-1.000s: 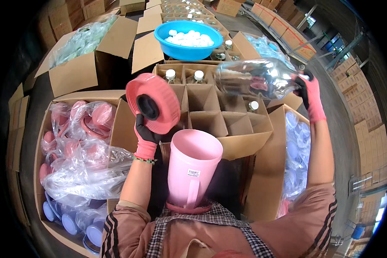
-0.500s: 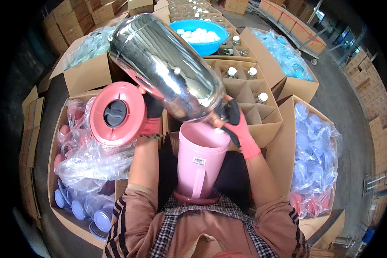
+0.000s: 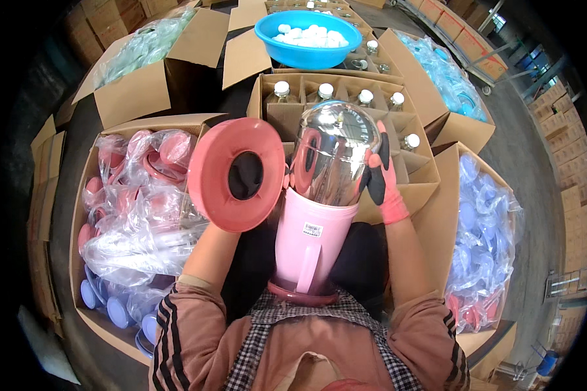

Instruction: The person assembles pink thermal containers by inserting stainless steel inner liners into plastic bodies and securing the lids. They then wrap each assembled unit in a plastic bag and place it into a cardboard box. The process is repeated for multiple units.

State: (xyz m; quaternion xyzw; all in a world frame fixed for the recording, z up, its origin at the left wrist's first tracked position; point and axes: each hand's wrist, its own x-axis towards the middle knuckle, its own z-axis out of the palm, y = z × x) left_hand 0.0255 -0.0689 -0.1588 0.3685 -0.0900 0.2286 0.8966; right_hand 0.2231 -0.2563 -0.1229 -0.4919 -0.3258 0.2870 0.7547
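Note:
A silver glass flask liner (image 3: 336, 156) stands dome up, its lower part inside a pink flask casing (image 3: 313, 241) with a handle. The casing is upright between my legs; its rim hides the liner's neck. My right hand (image 3: 386, 179), in a pink and dark glove, rests against the liner's right side with fingers stretched upward. My left hand (image 3: 287, 178) is closed on a coral-pink round flask part (image 3: 212, 176) with a black centre, held tilted beside the liner. That part hides most of the hand; its visible fingertips are by the liner's left side.
A partitioned carton (image 3: 414, 189) ahead holds several white-capped liners. Behind it sits a blue basin (image 3: 313, 55) of white pieces. Cartons of bagged pink and lilac parts (image 3: 143, 202), lilac parts (image 3: 469, 241), turquoise parts (image 3: 447, 78) and green parts (image 3: 140, 55) surround me.
The liner has swung from slanting above the casing to upright, partly inside it. My right hand has moved from its neck to its side. The coral part has shifted right with my left hand.

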